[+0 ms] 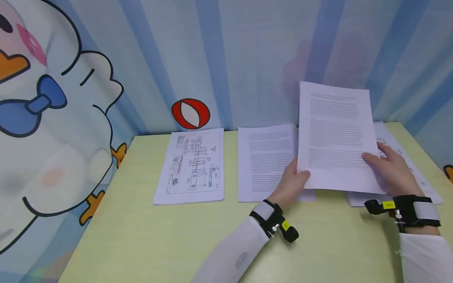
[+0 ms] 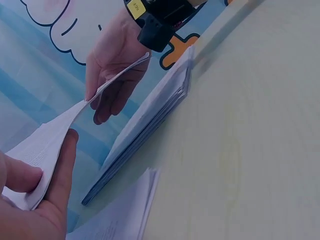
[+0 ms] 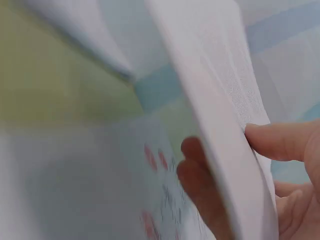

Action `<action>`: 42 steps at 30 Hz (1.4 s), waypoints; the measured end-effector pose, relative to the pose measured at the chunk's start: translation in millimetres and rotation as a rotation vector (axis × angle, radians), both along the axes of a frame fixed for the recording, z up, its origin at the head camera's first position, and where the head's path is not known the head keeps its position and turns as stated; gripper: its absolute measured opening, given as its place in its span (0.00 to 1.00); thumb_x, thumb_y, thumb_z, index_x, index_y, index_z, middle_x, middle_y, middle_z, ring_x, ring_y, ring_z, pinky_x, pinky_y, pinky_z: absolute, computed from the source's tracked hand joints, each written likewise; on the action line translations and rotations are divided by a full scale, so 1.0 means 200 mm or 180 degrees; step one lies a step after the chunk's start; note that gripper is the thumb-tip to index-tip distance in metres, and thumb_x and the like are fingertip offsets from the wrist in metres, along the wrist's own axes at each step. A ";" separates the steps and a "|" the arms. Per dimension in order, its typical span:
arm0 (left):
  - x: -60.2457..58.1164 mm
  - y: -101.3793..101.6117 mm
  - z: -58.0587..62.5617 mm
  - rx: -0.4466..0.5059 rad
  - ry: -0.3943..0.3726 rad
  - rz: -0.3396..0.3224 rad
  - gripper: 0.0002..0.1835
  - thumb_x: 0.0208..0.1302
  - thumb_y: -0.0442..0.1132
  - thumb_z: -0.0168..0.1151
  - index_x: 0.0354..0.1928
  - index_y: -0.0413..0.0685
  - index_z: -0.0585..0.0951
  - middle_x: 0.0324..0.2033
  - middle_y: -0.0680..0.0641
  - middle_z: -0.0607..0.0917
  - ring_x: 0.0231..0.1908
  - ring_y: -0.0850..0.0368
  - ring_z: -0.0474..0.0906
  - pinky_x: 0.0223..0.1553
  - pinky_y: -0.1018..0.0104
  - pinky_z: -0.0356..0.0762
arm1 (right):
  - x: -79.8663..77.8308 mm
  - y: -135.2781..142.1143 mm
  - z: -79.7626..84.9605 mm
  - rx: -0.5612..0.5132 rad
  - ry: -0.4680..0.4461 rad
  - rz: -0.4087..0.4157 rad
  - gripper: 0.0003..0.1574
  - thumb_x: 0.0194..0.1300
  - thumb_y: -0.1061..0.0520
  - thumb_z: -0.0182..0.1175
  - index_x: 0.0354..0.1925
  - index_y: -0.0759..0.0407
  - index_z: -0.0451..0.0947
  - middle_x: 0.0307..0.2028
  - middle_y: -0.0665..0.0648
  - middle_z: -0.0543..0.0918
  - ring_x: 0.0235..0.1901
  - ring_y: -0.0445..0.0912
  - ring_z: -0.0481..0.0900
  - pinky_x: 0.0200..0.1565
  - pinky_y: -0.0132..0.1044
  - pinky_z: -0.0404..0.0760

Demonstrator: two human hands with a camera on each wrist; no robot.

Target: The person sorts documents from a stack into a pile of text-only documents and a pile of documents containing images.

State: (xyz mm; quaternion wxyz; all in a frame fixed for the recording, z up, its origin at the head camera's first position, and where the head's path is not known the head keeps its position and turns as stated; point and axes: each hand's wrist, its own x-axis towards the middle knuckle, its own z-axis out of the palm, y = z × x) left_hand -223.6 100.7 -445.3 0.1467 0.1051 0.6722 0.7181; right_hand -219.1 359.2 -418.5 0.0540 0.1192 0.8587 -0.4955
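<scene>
Both hands hold up a thin sheaf of printed paper (image 1: 336, 133), tilted upright above the table. My left hand (image 1: 291, 182) pinches its lower left corner, thumb on the printed face and fingers behind, as the left wrist view also shows. At the right edge my right hand (image 1: 394, 169) grips it, its thumb (image 3: 280, 142) in front and fingertips (image 3: 192, 160) behind. Just left of the sheaf lies a text-covered stack (image 1: 267, 161), partly hidden by it. Behind my right hand a stack with drawings (image 1: 428, 184) is mostly covered.
A stack of technical drawings (image 1: 194, 169) lies on the left of the pale yellow table (image 1: 148, 239). Behind the table's back edge hangs a blue striped curtain (image 1: 244, 67) with a cartoon bird and a red ball print (image 1: 191, 114).
</scene>
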 end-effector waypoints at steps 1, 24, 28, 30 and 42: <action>0.00 -0.03 0.01 0.0012 0.0022 0.0013 0.20 0.63 0.38 0.47 0.55 0.66 0.68 0.49 0.59 0.77 0.47 0.65 0.72 0.51 0.65 0.68 | 0.00 -0.03 0.01 -0.0137 0.0017 -0.0001 0.55 0.60 0.27 0.42 0.70 0.49 0.29 0.68 0.69 0.49 0.60 0.61 0.56 0.52 0.55 0.64; -0.12 -0.73 0.04 -0.0948 0.0062 0.0661 0.22 0.62 0.37 0.53 0.60 0.47 0.68 0.32 0.45 0.78 0.23 0.56 0.73 0.24 0.66 0.74 | -0.04 -0.61 -0.08 -0.0314 0.0336 0.0144 0.37 0.66 0.40 0.49 0.59 0.67 0.62 0.46 0.67 0.76 0.33 0.44 0.79 0.30 0.35 0.79; -0.13 -0.81 0.03 -0.1162 0.0082 0.0572 0.23 0.62 0.34 0.52 0.60 0.44 0.68 0.32 0.44 0.79 0.19 0.56 0.73 0.21 0.65 0.75 | -0.04 -0.65 -0.09 -0.0254 0.0277 0.0291 0.33 0.68 0.43 0.47 0.60 0.65 0.63 0.46 0.66 0.76 0.36 0.49 0.77 0.32 0.34 0.78; -0.14 -0.84 0.02 -0.1260 0.0065 0.0564 0.22 0.62 0.34 0.52 0.60 0.43 0.69 0.33 0.44 0.79 0.18 0.56 0.74 0.21 0.66 0.75 | -0.04 -0.67 -0.10 -0.0242 0.0256 0.0377 0.31 0.69 0.45 0.46 0.61 0.65 0.61 0.46 0.66 0.75 0.38 0.50 0.75 0.33 0.33 0.77; -0.18 -0.86 -0.02 -0.1451 -0.0055 0.0656 0.18 0.62 0.36 0.54 0.54 0.41 0.74 0.32 0.44 0.81 0.17 0.58 0.74 0.21 0.68 0.75 | -0.04 -0.68 -0.13 0.0035 0.0206 0.0512 0.35 0.68 0.47 0.48 0.64 0.66 0.57 0.48 0.67 0.75 0.40 0.52 0.75 0.35 0.36 0.76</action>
